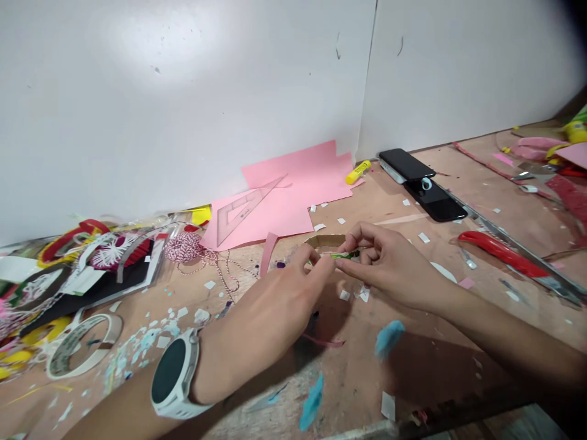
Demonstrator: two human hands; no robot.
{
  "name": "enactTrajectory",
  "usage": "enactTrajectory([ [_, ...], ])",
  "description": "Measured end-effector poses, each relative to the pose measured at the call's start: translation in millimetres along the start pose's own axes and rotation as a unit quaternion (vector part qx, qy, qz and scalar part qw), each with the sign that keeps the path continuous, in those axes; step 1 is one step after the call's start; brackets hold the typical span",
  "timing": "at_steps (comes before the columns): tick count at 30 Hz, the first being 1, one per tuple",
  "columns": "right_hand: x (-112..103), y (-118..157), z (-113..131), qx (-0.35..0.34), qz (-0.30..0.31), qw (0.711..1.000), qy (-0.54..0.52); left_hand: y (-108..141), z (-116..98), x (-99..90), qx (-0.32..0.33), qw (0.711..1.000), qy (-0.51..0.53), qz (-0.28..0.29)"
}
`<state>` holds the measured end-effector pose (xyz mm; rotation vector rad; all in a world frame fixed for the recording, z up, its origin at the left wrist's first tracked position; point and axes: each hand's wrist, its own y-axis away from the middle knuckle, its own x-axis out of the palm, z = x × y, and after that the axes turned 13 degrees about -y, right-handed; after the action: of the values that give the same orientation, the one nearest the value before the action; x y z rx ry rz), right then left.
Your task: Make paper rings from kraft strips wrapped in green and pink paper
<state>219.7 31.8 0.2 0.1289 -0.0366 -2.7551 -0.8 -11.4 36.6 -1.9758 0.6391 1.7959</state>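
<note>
Two hands over a scrap-strewn wooden table (367, 379), seen from above, with the hands at the centre of the dial and a white wall (183, 91) at 12 o'clock. The right hand (389, 266) is narrowly closed, thumb and forefinger pinching a small green strip (343, 255); the fingertip grip probably gives fine control of so small a piece. The left hand (270, 305), with a white wristwatch (174, 373) on its wrist, comes in from 7 o'clock, also narrowly closed, its fingertips at the strip's near end; whether they grip it cannot be told. The strip lies at the centre, held just above a curved cardboard strip (326, 243).

At 11 o'clock, pink paper (298, 183) lies against the foot of the wall, which stops its far edge, with a clear plastic set square (243, 211) flat on top. A yellow glue stick (358, 172) lies at 12 to 1 o'clock, and two black phones (435, 201) at 1 to 2 o'clock, one overlapping the other. A red-handled craft knife (499, 253) and a metal ruler (518, 244) lie at 3 o'clock, close to the right hand — a placement that seems to keep them within easy reach. Red-and-white twine (183, 247) sits at 10 o'clock, a roll of tape (82, 345) at 8.
</note>
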Motion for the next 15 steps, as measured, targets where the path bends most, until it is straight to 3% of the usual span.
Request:
enactTrajectory([
  [3,-3,0,5,-0.001,-0.005,1.000,0.001,3,-6,-6.6,0.004,1.000,-0.027,-0.014],
  [7,-5,1,13,0.003,0.001,1.000,-0.013,5,-14,-12.1,0.026,0.989,-0.144,0.010],
  [11,-6,3,19,0.005,-0.006,1.000,0.002,6,-19,-7.6,0.044,0.972,-0.231,-0.002],
  [15,-9,4,21,-0.004,0.001,0.999,0.046,8,-21,-1.8,0.052,0.971,-0.231,-0.036],
])
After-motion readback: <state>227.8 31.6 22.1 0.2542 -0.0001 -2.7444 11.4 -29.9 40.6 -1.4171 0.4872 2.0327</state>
